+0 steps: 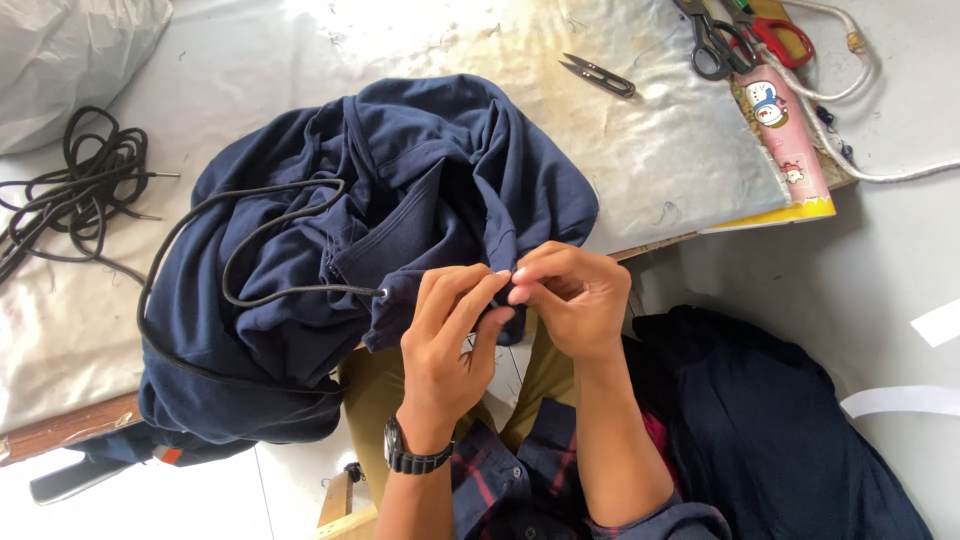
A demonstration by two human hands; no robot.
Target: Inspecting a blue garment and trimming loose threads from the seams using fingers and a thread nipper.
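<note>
A navy blue garment (400,190) lies bunched on the table (650,160), its hem hanging over the near edge. A black drawstring (250,240) loops across it and enters an eyelet in the hem. My left hand (450,340), with a black wristwatch, pinches the hem fabric just right of the eyelet. My right hand (575,295) pinches the same hem beside it, fingertips touching those of the left hand.
A bundle of black cords (80,190) lies at the table's left. Small thread snips (598,75) and large scissors (715,45) rest at the far side, by a pink tube (790,140) and white rope (870,90). Another dark garment (780,420) is piled at my right.
</note>
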